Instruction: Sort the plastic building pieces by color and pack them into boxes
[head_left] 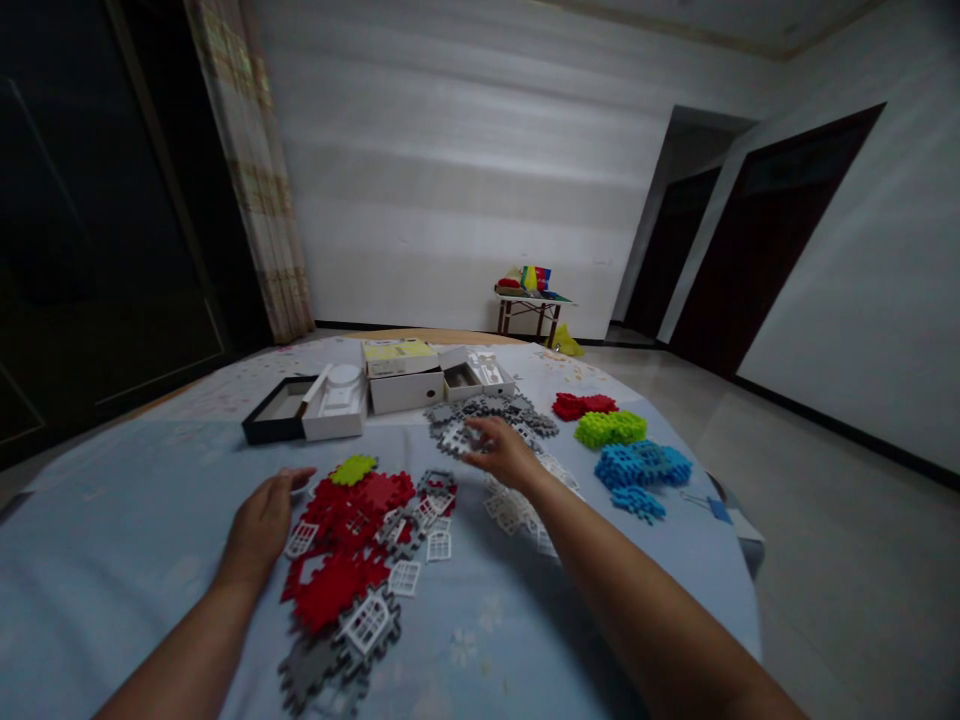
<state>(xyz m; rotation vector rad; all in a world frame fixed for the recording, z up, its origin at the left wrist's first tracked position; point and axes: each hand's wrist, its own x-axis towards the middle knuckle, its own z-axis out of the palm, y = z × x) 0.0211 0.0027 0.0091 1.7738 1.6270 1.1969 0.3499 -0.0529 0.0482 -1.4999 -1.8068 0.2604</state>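
My left hand (pixel 264 515) rests at the left edge of a mixed pile, fingers stretched towards a lime-green toothed building piece (pixel 352 469). Red toothed pieces (pixel 341 590) make up most of that pile. Grey pieces (pixel 319 665) and small white lattice window frames (pixel 367 622) lie among them. My right hand (pixel 504 455) reaches over a heap of grey toothed pieces (pixel 517 410). Its thumb and fingers are apart, and I see nothing held between them. Under my right forearm lie white window frames (pixel 510 512), partly hidden.
Stacks of red (pixel 583 405), lime-green (pixel 611 429) and blue pieces (pixel 643 464) line the right side. At the back stand a black open box (pixel 274 425), a white box (pixel 335 420) and a yellow-topped box (pixel 405 390). A small table (pixel 532 297) stands by the wall.
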